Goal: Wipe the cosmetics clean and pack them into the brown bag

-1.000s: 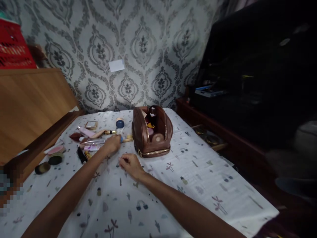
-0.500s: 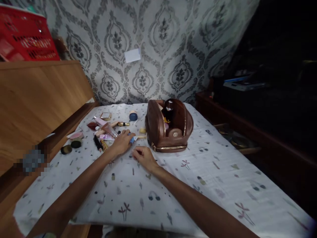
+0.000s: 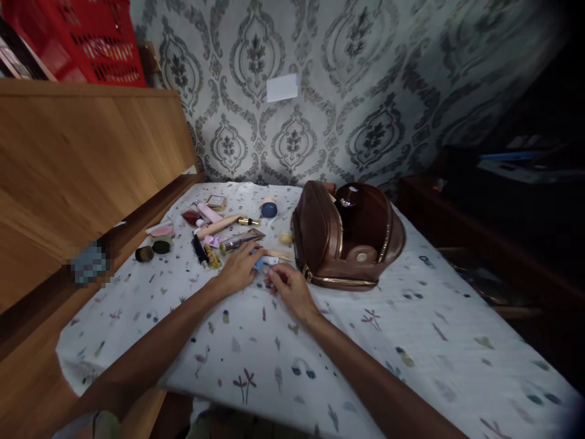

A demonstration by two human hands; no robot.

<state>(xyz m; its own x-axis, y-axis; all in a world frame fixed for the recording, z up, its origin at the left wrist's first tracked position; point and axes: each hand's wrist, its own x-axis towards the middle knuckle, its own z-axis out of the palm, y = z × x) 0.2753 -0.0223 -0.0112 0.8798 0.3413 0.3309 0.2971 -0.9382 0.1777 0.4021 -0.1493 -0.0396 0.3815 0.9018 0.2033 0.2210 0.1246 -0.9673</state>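
Note:
My left hand (image 3: pixel 240 269) rests low over the cloth with its fingers closed around a small blue-and-white tube (image 3: pixel 258 263). Close by on the right, my right hand (image 3: pixel 291 290) has curled, pinched fingers near the tube's white end; whatever may be between them is hidden. Just beyond the left fingers lies a shiny brownish tube (image 3: pixel 242 240). A pale wooden-looking stick (image 3: pixel 278 254) lies behind the blue-and-white tube. The brown makeup bag (image 3: pixel 320 228) stands unzipped to the right of both hands, with a dark rounded item (image 3: pixel 350 198) inside.
Several cosmetics lie left of the bag, among them a gold tube (image 3: pixel 212 256), a black tube (image 3: pixel 200 252), a pink tube (image 3: pixel 209 212) and a blue-lidded jar (image 3: pixel 269 208). A wooden panel (image 3: pixel 91 146) borders the left side. Behind is a patterned wall (image 3: pixel 292 140).
The view has shifted, so everything sits farther right. The brownish tube has left the pile of cosmetics and lies turned, closer to my left hand. Both hands stay near the blue-and-white tube.

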